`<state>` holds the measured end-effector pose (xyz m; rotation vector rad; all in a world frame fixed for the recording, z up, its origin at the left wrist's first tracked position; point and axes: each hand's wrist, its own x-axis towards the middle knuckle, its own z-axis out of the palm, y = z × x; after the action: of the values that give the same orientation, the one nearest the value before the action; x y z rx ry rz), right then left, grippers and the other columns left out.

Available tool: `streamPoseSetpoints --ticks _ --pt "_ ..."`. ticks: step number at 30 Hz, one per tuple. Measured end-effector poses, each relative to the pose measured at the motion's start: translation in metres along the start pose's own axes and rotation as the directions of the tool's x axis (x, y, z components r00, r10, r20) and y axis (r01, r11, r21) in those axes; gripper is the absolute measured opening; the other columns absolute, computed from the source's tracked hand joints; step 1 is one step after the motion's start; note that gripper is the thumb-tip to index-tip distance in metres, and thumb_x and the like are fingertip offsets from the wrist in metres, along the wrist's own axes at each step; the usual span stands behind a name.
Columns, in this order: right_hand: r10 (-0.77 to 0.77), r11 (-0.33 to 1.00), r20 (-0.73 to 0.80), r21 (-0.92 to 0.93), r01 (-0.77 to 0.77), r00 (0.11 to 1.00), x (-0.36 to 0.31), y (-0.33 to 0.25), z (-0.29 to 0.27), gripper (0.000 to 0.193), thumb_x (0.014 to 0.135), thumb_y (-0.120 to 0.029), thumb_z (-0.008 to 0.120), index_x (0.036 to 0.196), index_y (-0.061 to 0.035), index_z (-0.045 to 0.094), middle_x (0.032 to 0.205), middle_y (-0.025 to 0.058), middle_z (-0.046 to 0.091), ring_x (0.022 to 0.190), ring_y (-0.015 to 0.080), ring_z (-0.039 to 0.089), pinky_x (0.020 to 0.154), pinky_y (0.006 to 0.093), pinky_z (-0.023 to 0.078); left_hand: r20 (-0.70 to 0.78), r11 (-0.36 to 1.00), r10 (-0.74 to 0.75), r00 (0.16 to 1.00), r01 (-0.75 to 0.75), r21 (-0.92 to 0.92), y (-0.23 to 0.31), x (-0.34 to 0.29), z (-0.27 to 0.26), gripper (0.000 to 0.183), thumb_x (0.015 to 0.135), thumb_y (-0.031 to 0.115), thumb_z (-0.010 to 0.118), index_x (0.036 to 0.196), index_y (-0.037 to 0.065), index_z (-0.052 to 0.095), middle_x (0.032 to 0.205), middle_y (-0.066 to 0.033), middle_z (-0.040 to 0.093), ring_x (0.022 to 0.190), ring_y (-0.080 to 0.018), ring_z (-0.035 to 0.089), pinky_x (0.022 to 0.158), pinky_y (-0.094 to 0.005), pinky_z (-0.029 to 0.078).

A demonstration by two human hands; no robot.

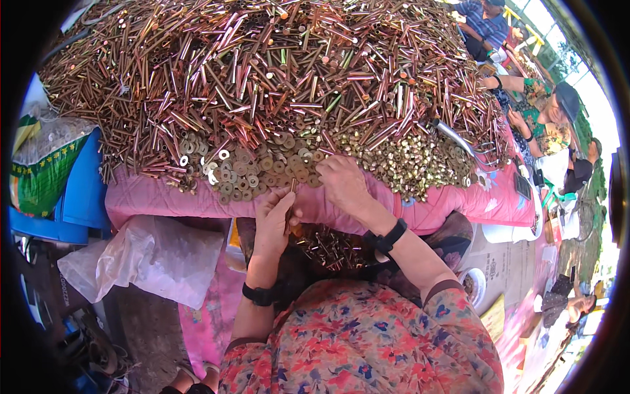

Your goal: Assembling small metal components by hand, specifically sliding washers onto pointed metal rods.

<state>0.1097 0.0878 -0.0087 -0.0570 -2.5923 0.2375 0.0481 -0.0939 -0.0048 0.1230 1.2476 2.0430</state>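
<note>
My left hand (274,220) is closed, thumb and fingers pinching a slim metal bolt (293,185) that stands upright. Just to its right, my right hand (342,186) reaches to the front edge of the heap, fingers bent together over the washers. Whatever it may hold is hidden under the fingers. Flat round washers (252,167) lie in front of and left of my hands. Small brass-coloured nuts (407,161) are piled to the right. Behind them rises a big heap of coppery metal tubes and bolts (282,72).
A pink quilted cloth (170,200) covers the table's front edge. In my lap lie several finished-looking metal pieces (331,248). A hand rake (462,141) rests on the heap's right. Clear plastic (151,253) hangs at left, below a green sack (49,164). Other people sit along the right.
</note>
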Motion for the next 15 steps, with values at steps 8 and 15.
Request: streamPoseSetpoints --ticks 8,15 --pt "0.426 0.832 -0.078 0.426 -0.356 0.901 -0.005 -0.022 -0.018 0.010 0.078 -0.015 0.063 0.078 -0.0052 0.062 0.083 0.0099 0.060 0.072 0.0286 0.059 0.062 0.0377 0.047 -0.088 0.987 -0.144 0.986 0.149 0.055 0.005 -0.013 0.022 0.018 0.086 0.013 0.062 0.102 0.006 0.063 0.075 -0.0056 0.065 0.053 -0.0068 0.054 0.041 -0.0166 0.037" --pt "0.535 0.728 -0.178 0.594 -0.344 0.826 -0.011 -0.012 -0.012 0.007 0.077 -0.004 0.063 0.083 -0.0030 0.065 0.078 0.0127 0.062 0.070 0.0272 0.062 0.062 0.0327 0.048 -0.076 0.993 -0.117 0.990 0.119 0.026 -0.002 -0.009 0.029 0.019 0.086 0.012 0.062 0.103 0.005 0.062 0.076 -0.0053 0.066 0.052 -0.0055 0.051 0.041 -0.0155 0.033"
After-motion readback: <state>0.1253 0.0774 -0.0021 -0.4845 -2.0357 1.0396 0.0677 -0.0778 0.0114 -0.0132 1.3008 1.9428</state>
